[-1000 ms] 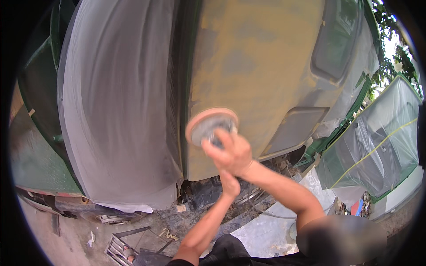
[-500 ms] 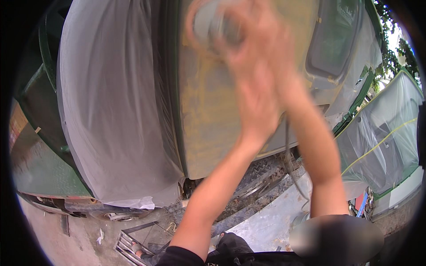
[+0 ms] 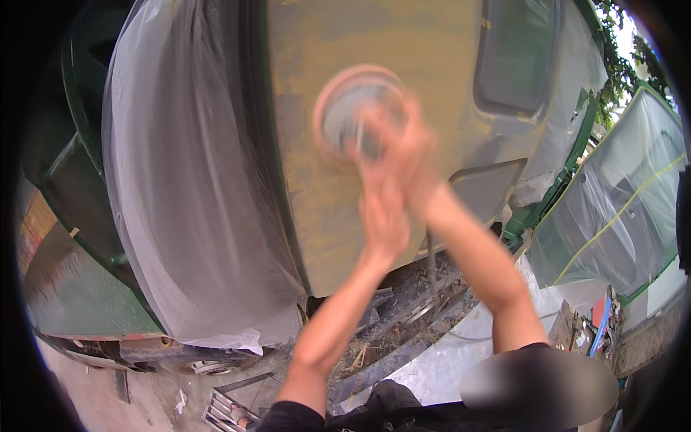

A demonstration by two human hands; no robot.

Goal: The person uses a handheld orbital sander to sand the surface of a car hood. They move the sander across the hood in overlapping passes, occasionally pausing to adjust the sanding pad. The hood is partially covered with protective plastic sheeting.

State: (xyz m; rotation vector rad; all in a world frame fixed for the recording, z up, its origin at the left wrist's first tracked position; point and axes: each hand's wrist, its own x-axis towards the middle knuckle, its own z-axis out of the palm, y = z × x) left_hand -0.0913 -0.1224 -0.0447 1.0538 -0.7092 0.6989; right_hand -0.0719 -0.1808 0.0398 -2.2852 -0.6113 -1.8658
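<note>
A round power sander with a grey body and a pinkish rim rests against the yellow-and-grey patched vehicle panel. My right hand is closed over the sander's body from the right. Just below it, my left hand grips the sander's rear end, close to the right wrist. Both hands and the tool are smeared by motion, so single fingers are hard to make out. A dark hose hangs below the hands, in front of the vehicle's lower edge.
Translucent plastic sheeting drapes the vehicle's left part. On the right are a recessed window and a plastic-wrapped green panel. A metal step frame stands on the ground beside a pale sheet.
Both hands have brought the sander down the panel, from near the picture's top edge to lower on it. The view has shifted a little.
</note>
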